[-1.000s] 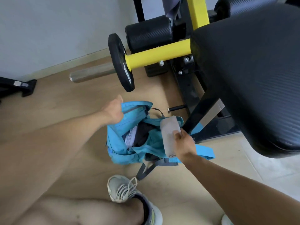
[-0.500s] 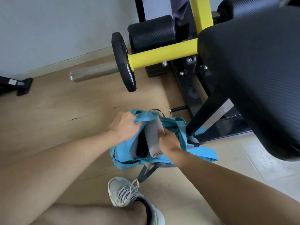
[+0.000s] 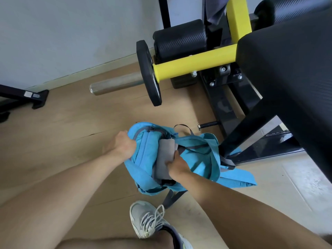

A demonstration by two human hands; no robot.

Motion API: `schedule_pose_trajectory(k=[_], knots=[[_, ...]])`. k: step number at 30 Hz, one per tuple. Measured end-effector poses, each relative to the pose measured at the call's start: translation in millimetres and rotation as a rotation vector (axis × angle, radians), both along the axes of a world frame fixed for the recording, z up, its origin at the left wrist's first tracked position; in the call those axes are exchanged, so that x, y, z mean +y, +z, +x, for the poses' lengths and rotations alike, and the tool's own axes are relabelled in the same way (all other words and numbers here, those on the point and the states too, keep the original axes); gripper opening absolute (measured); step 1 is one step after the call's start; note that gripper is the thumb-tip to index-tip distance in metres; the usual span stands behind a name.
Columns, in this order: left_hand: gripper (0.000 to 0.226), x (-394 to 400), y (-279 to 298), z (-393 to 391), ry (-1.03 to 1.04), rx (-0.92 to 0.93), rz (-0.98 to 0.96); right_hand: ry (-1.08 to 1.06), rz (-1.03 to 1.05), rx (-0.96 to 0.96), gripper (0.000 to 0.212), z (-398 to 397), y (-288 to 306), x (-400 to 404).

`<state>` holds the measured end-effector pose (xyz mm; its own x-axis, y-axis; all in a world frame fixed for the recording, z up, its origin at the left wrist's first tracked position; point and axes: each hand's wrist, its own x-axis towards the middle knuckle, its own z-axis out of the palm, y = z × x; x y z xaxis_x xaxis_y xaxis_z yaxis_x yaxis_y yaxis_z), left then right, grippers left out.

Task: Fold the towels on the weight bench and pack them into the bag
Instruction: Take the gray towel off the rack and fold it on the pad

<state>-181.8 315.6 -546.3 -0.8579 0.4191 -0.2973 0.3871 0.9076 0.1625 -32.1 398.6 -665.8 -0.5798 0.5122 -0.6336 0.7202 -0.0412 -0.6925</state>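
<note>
Fingers [image 3: 175, 155] pinch towel [image 3: 164, 159] inside bag [image 3: 197, 162].

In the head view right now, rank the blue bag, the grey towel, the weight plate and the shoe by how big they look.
1. blue bag
2. weight plate, seen edge-on
3. and 4. grey towel and shoe: too close to call; the towel is partly inside the bag, and the shoe is nearer the camera.
</note>
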Motion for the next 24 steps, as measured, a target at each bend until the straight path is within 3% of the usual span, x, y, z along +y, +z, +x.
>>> schedule_pose_trajectory(k=[4,6,13,16,19,24], knots=[[0.018,9.1,13.0,14.0,-0.039,0.144,0.193,0.060,0.077,-0.063,0.070,2.8,-7.8,0.3],[0.021,13.2,16.1,23.5,-0.071,0.123,0.249,0.075,0.101,-0.057,0.068,2.1,-10.4,-1.6],[0.009,18.1,-12.1,40.2,-0.425,-0.138,-0.100,-0.010,0.218,0.005,0.064,25.2,1.2,5.5],[0.040,26.8,-12.7,48.0,-0.491,-0.382,-0.162,0.021,0.299,0.016,0.057,44.3,8.9,15.9],[0.063,41.6,2.3,58.0,-0.514,-0.412,-0.159,-0.043,0.446,0.020,0.052,64.2,16.6,30.6],[0.038,67.2,32.4,71.7,-0.481,-0.342,0.082,-0.204,0.593,0.161,0.050,94.8,54.6,54.7]])
